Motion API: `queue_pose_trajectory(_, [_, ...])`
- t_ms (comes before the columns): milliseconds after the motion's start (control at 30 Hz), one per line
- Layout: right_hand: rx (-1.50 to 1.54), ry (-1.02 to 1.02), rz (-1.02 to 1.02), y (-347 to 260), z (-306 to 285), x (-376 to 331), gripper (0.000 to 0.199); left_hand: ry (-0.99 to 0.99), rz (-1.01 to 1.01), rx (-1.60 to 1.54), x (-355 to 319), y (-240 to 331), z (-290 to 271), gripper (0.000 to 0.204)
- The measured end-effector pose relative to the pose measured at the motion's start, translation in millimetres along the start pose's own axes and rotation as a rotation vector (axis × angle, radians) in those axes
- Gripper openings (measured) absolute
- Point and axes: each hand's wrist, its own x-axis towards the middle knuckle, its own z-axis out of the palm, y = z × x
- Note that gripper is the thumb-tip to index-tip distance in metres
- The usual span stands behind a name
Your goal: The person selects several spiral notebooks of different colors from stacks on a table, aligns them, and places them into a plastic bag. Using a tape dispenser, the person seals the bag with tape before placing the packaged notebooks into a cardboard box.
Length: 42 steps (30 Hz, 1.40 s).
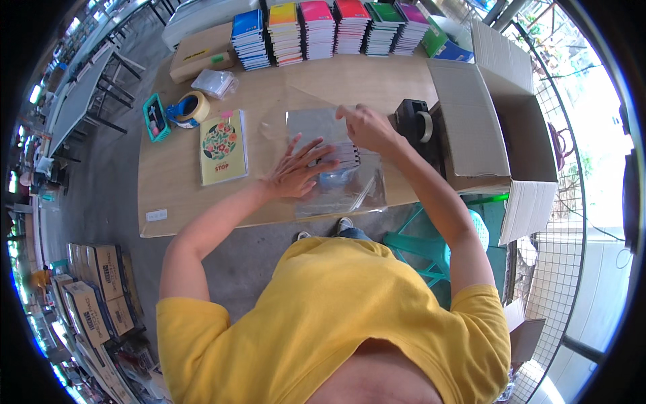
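Observation:
A clear plastic sheet [363, 195] lies on the table in front of me, shiny and creased at its near right corner. Part of a spiral-bound notebook [348, 156] shows through it, its dark coil on the right side. My left hand [299, 168] presses flat on the plastic with fingers spread, covering much of the notebook. Beyond it my right hand [370, 128] is closed, thumb and fingers pinched at the raised edge of the thin clear film, which stretches faintly to the left. A yellow floral notebook [224, 149] rests left of my hands.
A black tape dispenser [412, 121] stands beside an open cardboard box [471, 121] on the right. Stacks of coloured notebooks [317, 30] line the far edge. Left are tape rolls [192, 110], a green basket [156, 118] and a plastic-wrapped packet [215, 83]. A green stool [437, 252] sits below.

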Motion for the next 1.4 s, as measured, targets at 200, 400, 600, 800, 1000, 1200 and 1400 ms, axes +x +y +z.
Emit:
queue_pose_trajectory(200, [0.152, -0.041, -0.244, -21.3, -55.5, -13.5, 0.04, 0.041, -0.028, 0.02, -6.1, -0.7, 4.8, 0.086])
queue_pose_trajectory(400, [-0.146, -0.38, -0.356, 2.7, -24.3, -18.7, 0.02, 0.051, 0.028, 0.076, 1.8, -5.7, 4.5, 0.086])
queue_pose_trajectory(600, [0.042, -0.448, -0.455, 11.5, -10.1, 5.5, 0.006, -0.05, 0.038, 0.053, 0.3, -12.2, -1.6, 0.091])
queue_pose_trajectory(800, [0.11, -0.373, -0.444, 18.2, 4.5, 7.9, 0.011, -0.14, 0.062, 0.019, 8.4, -12.2, -15.8, 0.094])
queue_pose_trajectory(1000, [0.097, -0.203, -0.428, 10.5, 15.9, 4.6, 0.02, -0.203, 0.057, 0.009, 14.3, -9.2, -20.2, 0.099])
queue_pose_trajectory(1200, [0.359, -0.104, -0.418, 28.7, 44.9, -2.5, 0.042, -0.188, 0.063, -0.024, 17.2, -12.3, -12.1, 0.099])
queue_pose_trajectory(1400, [1.317, -0.175, 0.259, 38.8, 94.6, -37.4, 0.112, 0.134, -0.046, -0.101, 16.7, -2.3, -20.3, 0.082])
